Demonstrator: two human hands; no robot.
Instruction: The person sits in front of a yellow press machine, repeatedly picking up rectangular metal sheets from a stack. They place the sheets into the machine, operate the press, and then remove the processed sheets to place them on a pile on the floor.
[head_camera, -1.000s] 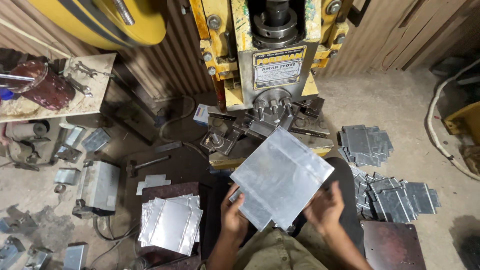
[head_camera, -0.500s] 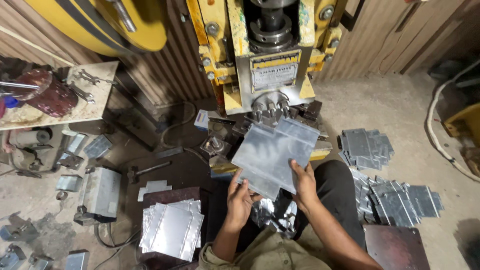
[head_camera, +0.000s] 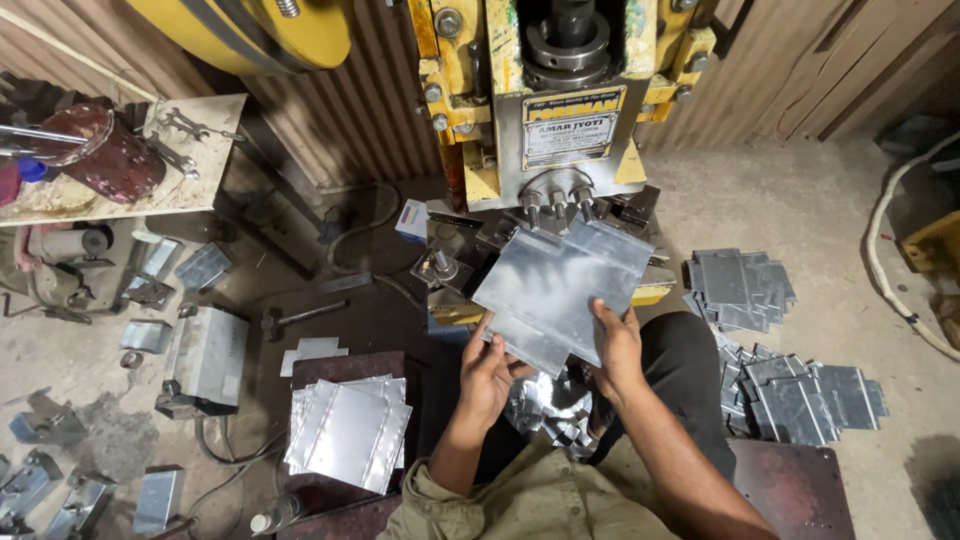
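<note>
Both hands clamped on the metal sheet (head_camera: 562, 290) — left hand (head_camera: 487, 375) at its near left corner, right hand (head_camera: 615, 345) on the near edge — its far edge tipped up under the press (head_camera: 560, 110) punches, straight ahead.

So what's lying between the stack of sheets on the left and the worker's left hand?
In the head view, nothing: only dark stool top separates the stack of sheets from the left hand.
</note>
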